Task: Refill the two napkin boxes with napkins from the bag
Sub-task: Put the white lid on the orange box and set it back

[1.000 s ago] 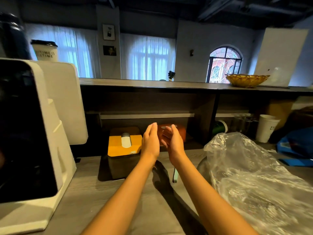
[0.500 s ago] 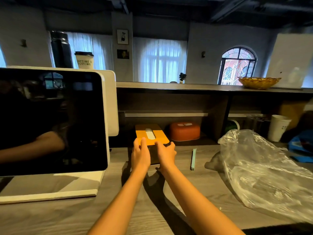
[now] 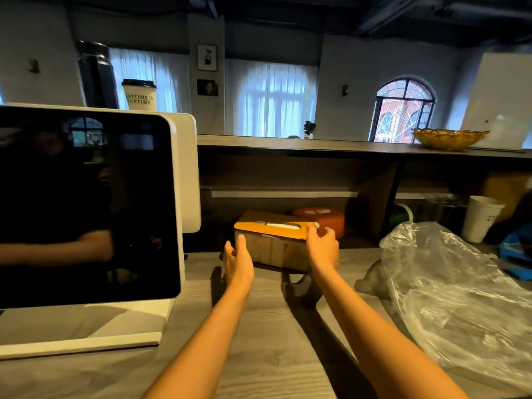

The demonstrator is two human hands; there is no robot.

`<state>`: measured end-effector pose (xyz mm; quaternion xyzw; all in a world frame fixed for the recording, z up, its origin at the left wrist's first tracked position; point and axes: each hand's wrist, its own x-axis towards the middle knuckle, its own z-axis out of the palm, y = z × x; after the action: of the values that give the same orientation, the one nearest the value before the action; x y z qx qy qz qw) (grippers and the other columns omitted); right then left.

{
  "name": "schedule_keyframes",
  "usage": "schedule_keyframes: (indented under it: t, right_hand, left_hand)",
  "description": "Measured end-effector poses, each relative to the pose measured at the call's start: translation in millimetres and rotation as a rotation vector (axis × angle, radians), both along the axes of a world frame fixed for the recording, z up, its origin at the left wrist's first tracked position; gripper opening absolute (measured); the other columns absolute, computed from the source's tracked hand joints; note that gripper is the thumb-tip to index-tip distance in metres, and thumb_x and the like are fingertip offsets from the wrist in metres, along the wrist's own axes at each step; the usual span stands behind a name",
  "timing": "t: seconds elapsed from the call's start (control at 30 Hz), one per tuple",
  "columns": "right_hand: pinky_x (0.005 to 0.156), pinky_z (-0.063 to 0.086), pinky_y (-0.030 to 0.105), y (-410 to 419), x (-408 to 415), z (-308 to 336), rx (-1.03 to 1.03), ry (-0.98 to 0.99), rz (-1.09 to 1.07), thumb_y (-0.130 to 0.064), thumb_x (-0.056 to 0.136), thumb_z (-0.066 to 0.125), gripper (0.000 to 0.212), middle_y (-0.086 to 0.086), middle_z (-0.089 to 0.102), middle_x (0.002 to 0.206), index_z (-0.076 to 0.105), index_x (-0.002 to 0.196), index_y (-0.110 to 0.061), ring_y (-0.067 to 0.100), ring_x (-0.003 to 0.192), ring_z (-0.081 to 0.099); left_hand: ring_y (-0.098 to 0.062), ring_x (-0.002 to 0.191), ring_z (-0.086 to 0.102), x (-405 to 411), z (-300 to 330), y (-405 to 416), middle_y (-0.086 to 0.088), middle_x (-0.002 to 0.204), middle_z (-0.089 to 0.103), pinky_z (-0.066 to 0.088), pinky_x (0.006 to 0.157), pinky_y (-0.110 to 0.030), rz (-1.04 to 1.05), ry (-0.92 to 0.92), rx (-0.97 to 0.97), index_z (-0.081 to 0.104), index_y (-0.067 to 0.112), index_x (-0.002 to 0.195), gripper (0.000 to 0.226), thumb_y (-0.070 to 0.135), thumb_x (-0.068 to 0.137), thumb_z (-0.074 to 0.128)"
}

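Left of centre, your left hand (image 3: 238, 259) lies with fingers straight against the yellow-lidded napkin box (image 3: 273, 243); at frame centre, your right hand (image 3: 321, 246) grips its right end. Behind sits the orange napkin box (image 3: 322, 218); lower right, the plastic bag (image 3: 460, 298).

left hand (image 3: 239, 262) bare | right hand (image 3: 322, 249) bare | forearms bare, no sleeves visible

Napkin box (image 3: 273, 240) left of bag (image 3: 460, 298)
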<state>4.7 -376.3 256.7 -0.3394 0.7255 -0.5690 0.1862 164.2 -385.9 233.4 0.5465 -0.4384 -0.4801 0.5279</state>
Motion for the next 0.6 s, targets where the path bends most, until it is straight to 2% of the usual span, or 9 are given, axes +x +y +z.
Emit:
schedule_keyframes:
  t: [0.07,0.13,0.3,0.4,0.5,0.6]
  right_hand:
    - [0.102,0.046,0.049,-8,5,-10,0.040,-0.021,0.123,-0.050,0.094,0.056,0.071,0.013,0.043,0.145,0.027,0.152,-0.021,0.034,0.128,0.048]
    - [0.103,0.045,0.049,-18,3,-16,0.050,0.011,0.188,-0.043,0.095,0.057,0.071,0.011,0.040,0.148,0.022,0.154,-0.024,0.034,0.131,0.045]
    - [0.108,0.040,0.044,-49,-13,-13,0.015,-0.062,0.289,-0.033,0.098,0.056,0.065,0.009,0.041,0.150,0.025,0.154,-0.021,0.030,0.137,0.040]
    - [0.109,0.041,0.049,-72,-17,-15,0.057,-0.125,0.264,-0.042,0.093,0.061,0.070,0.012,0.037,0.151,0.029,0.152,-0.022,0.034,0.136,0.038]
    - [0.111,0.035,0.053,-94,-27,-20,0.131,-0.133,0.192,-0.054,0.084,0.067,0.089,0.015,0.030,0.152,0.026,0.152,-0.015,0.039,0.139,0.030]
    - [0.109,0.038,0.052,-115,-31,-25,0.135,-0.279,0.227,-0.059,0.076,0.066,0.091,0.016,0.042,0.143,0.036,0.145,-0.007,0.037,0.131,0.041]
  left_hand:
    - [-0.030,0.148,0.023,-3,1,-15,-0.008,0.163,0.021,0.022,0.119,-0.048,0.025,0.036,-0.023,0.016,0.022,0.158,0.063,0.052,0.104,0.026]
    - [-0.029,0.147,0.025,-7,2,-29,-0.007,0.161,0.025,0.023,0.118,-0.047,0.046,0.055,-0.038,0.020,0.023,0.157,0.061,0.052,0.104,0.026]
    - [-0.031,0.138,0.038,-16,-4,-52,-0.009,0.152,0.039,0.030,0.114,-0.051,0.217,-0.002,-0.044,0.036,0.025,0.151,0.056,0.052,0.103,0.028]
    - [-0.032,0.139,0.036,-24,-7,-58,-0.010,0.154,0.034,0.031,0.111,-0.050,0.286,-0.022,-0.067,0.037,0.025,0.151,0.053,0.049,0.104,0.030]
    - [-0.034,0.141,0.033,-30,-10,-68,-0.008,0.158,0.026,0.029,0.113,-0.052,0.274,-0.014,-0.084,0.032,0.026,0.153,0.053,0.048,0.105,0.029]
    - [-0.034,0.142,0.032,-32,-11,-82,-0.006,0.161,0.021,0.030,0.112,-0.050,0.254,-0.011,-0.072,0.029,0.024,0.154,0.056,0.049,0.105,0.029]
